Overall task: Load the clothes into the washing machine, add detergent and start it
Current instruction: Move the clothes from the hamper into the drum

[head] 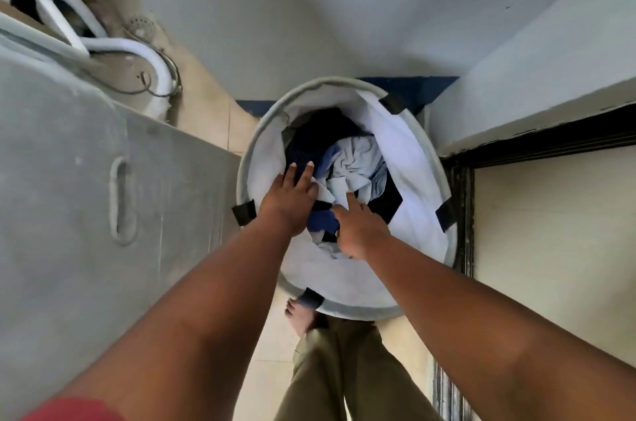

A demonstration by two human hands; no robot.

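Head view: crumpled blue-and-dark clothes (354,165)

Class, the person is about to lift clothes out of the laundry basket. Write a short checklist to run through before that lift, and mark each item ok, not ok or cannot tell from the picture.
1. Both hands inside the laundry basket: ok.
2. Left hand on the clothes: ok, fingers straight on dark fabric.
3. Right hand gripping cloth: cannot tell, fingertips hidden.
4. Basket upright on the floor: ok.
5. Washing machine lid open: not ok, the grey top beside the basket looks closed.
6. Detergent within reach: cannot tell, none visible.
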